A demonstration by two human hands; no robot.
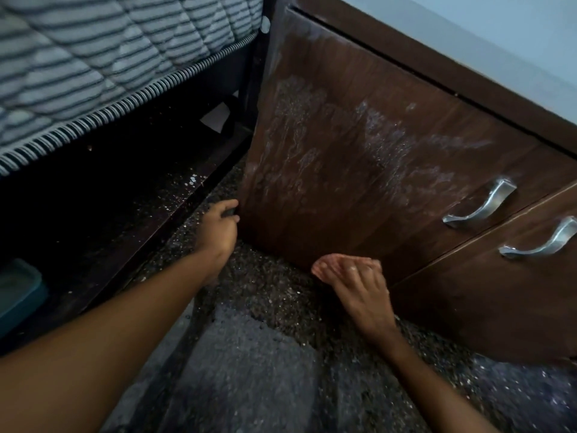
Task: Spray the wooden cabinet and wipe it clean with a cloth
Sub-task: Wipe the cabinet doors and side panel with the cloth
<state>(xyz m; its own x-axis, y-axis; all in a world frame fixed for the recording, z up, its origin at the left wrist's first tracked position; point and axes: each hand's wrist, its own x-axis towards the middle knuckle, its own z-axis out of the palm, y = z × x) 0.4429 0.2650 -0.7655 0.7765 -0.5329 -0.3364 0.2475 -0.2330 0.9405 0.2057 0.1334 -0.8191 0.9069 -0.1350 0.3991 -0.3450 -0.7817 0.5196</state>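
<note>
While spray film sits on the cabinet door above both hands, wiping looks like the step on. R hand grips pink cloth at door's bottom edge. L hand curls round a dark thing by door's lower corner, can't tell what. Next, prob: sweep cloth up thru wet patches w/ firm pressure.

Dim light. Dark speckled floor at 6 o'clock. Striped mattress on dark bed frame at 10. Pale wall at 1.
</note>
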